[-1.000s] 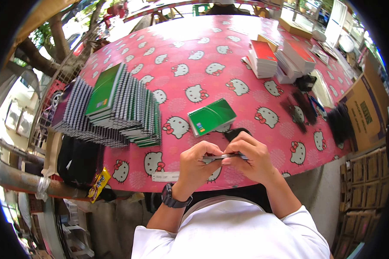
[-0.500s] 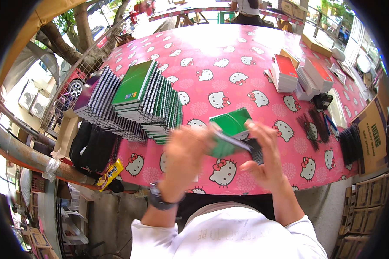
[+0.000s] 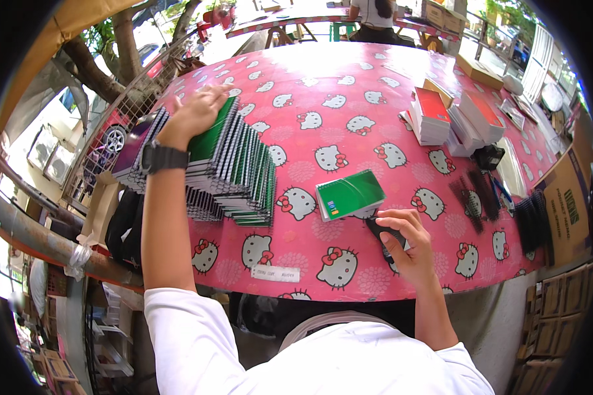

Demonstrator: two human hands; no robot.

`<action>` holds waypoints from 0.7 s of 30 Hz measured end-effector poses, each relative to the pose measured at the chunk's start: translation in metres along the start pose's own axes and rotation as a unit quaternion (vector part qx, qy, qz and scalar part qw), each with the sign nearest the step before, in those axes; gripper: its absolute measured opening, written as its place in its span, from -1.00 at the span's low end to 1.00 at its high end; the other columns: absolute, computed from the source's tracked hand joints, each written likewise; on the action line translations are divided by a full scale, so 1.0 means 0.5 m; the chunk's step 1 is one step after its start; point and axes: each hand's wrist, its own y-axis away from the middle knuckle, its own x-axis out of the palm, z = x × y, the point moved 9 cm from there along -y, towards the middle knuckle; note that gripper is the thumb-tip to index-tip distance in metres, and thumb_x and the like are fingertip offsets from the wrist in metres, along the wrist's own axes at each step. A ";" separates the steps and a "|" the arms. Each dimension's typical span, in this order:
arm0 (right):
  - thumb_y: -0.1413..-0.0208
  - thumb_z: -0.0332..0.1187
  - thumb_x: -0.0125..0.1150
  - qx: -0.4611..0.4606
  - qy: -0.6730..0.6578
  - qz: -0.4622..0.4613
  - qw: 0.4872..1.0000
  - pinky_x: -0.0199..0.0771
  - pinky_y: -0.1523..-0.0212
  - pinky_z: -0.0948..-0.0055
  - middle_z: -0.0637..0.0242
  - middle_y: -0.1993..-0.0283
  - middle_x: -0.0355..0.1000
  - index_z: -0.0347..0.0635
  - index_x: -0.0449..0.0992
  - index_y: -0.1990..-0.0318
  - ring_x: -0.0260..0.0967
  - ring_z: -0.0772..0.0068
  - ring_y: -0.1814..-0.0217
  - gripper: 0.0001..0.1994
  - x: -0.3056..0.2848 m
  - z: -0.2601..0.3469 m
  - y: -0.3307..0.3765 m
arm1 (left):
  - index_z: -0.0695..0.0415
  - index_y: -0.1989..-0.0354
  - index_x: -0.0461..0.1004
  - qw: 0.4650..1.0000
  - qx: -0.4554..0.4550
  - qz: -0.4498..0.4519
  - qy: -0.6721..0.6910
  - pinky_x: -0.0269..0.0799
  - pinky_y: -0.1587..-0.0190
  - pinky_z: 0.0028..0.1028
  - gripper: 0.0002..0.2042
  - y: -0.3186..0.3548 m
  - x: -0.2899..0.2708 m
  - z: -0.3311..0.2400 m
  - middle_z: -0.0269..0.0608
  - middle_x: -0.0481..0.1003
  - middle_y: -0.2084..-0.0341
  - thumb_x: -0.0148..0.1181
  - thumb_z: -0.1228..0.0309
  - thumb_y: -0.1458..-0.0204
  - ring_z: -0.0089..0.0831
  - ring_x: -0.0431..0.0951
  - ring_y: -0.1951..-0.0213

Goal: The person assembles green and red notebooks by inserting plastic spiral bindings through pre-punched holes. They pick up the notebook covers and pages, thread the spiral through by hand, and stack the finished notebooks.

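My left hand [image 3: 201,117], fingers stretched out, lies on top of a tall stack of green spiral notebooks [image 3: 247,164]; whether a loose notebook is under the palm is hidden. My right hand [image 3: 407,242] curls its thumb and fingers around a small black object [image 3: 383,236] near the table's front; its exact kind is unclear. Just beyond that hand a green pocket notebook [image 3: 351,194] lies flat, white page edges showing on its near side. Left of the green stack stands a stack of purple-covered spiral notebooks [image 3: 137,148], partly covered by my left forearm.
Red-covered pads [image 3: 433,112] stand in piles at the right. Dark spiral coils [image 3: 471,197], blue-handled pliers [image 3: 502,189] and a cardboard box [image 3: 566,210] are nearer. A white paper strip [image 3: 275,274] lies by the front edge. Another person [image 3: 375,20] sits far off.
My left hand has left the blurred green notebook between my hands and reached over to the green stack. My right hand stays near the same place with the black object. The white strip now shows.
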 end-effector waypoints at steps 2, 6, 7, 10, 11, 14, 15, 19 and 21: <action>0.01 -0.50 0.26 0.002 -0.009 0.005 1.000 0.40 0.10 0.36 0.26 0.12 0.49 -0.18 0.55 0.19 0.37 0.23 0.08 -0.81 0.003 -0.004 0.003 | -0.09 -0.11 0.40 0.983 0.080 -0.165 0.009 -0.03 -0.21 0.18 -0.63 -0.005 -0.080 -0.009 -0.16 0.37 -0.12 -0.17 0.09 -0.25 -0.24 0.31 -0.19; 0.02 -0.52 0.26 0.032 0.010 -0.026 0.999 0.41 0.12 0.37 0.27 0.14 0.50 -0.19 0.55 0.21 0.38 0.26 0.10 -0.82 -0.023 -0.040 0.014 | 0.08 0.11 0.50 0.902 0.130 -0.370 0.180 0.35 -0.03 -0.22 -0.77 0.114 -0.216 -0.141 -0.16 0.50 0.11 0.10 0.28 -0.12 -0.27 0.46 0.02; 0.02 -0.53 0.26 0.040 0.011 -0.034 0.999 0.41 0.13 0.38 0.27 0.14 0.50 -0.19 0.55 0.21 0.38 0.26 0.10 -0.82 -0.030 -0.050 0.017 | 0.09 0.19 0.52 0.895 0.137 -0.360 0.227 0.38 0.05 -0.30 -0.82 0.156 -0.195 -0.206 -0.19 0.52 0.20 0.16 0.35 -0.05 -0.28 0.49 0.09; 0.03 -0.51 0.27 0.051 -0.012 -0.046 0.998 0.41 0.13 0.37 0.27 0.16 0.50 -0.19 0.55 0.22 0.39 0.26 0.11 -0.82 -0.032 -0.053 0.017 | 0.12 0.22 0.52 0.889 0.307 -0.214 0.265 0.43 0.14 -0.32 -0.74 0.230 -0.047 -0.415 -0.22 0.54 0.37 0.32 0.42 0.14 -0.24 0.52 0.19; 0.04 -0.50 0.28 0.056 -0.022 -0.047 0.997 0.41 0.12 0.37 0.27 0.17 0.50 -0.19 0.55 0.22 0.39 0.26 0.11 -0.82 -0.027 -0.058 0.017 | 0.11 0.21 0.52 0.899 0.314 -0.122 0.281 0.43 0.11 -0.29 -0.69 0.228 0.060 -0.454 -0.21 0.52 0.33 0.35 0.40 0.19 -0.20 0.50 0.17; 0.08 -0.43 0.33 0.077 0.051 0.072 0.993 0.35 0.04 0.26 0.31 0.11 0.47 -0.13 0.54 0.18 0.33 0.24 0.01 -0.75 0.023 -0.098 0.038 | 0.09 0.23 0.54 0.943 0.254 -0.043 0.209 0.45 0.08 -0.30 -0.65 0.229 0.249 -0.468 -0.25 0.51 0.23 0.41 0.35 0.26 -0.24 0.48 0.12; 0.11 -0.42 0.35 0.073 0.107 0.092 0.987 0.31 0.01 0.22 0.33 0.08 0.44 -0.10 0.53 0.16 0.30 0.23 -0.03 -0.71 0.027 -0.110 0.049 | 0.08 0.24 0.54 0.945 0.245 -0.022 0.215 0.46 0.07 -0.31 -0.65 0.226 0.269 -0.468 -0.27 0.51 0.21 0.41 0.34 0.27 -0.26 0.48 0.11; 0.20 -0.41 0.34 0.121 0.237 0.124 0.956 0.18 -0.06 0.08 0.39 -0.03 0.35 0.02 0.50 0.12 0.17 0.20 -0.16 -0.62 0.029 -0.186 0.101 | 0.06 0.21 0.55 0.942 0.237 0.032 0.235 0.47 0.05 -0.36 -0.65 0.210 0.311 -0.463 -0.32 0.51 0.20 0.41 0.33 0.26 -0.31 0.48 0.11; 0.19 -0.42 0.30 0.146 0.300 0.063 0.940 0.20 -0.03 0.09 0.39 0.00 0.36 0.02 0.50 0.14 0.17 0.20 -0.15 -0.65 0.004 -0.209 0.108 | 0.06 0.21 0.57 0.941 0.245 0.032 0.232 0.48 0.07 -0.38 -0.68 0.212 0.308 -0.466 -0.32 0.53 0.21 0.39 0.35 0.23 -0.33 0.50 0.13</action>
